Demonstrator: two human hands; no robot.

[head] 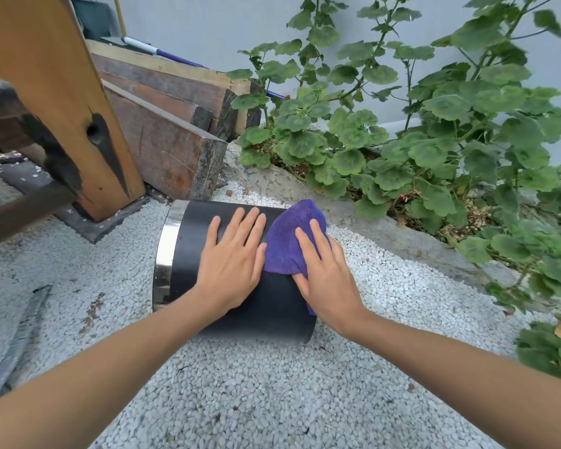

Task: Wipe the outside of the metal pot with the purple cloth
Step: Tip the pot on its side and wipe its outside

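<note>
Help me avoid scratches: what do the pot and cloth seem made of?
Pot: likely metal, with a matte black coated wall and a mirror-bright rim band. Cloth: probably microfibre, purple, with a fuzzy fine texture, draping softly under the right hand.

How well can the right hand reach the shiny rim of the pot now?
Probably not directly: the left hand lies flat on the pot, between the right hand with the cloth and the rim.

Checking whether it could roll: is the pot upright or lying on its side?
On its side. The metal pot lies on the gravel, shiny rim facing left, curved wall up under the left hand and right hand.
</note>
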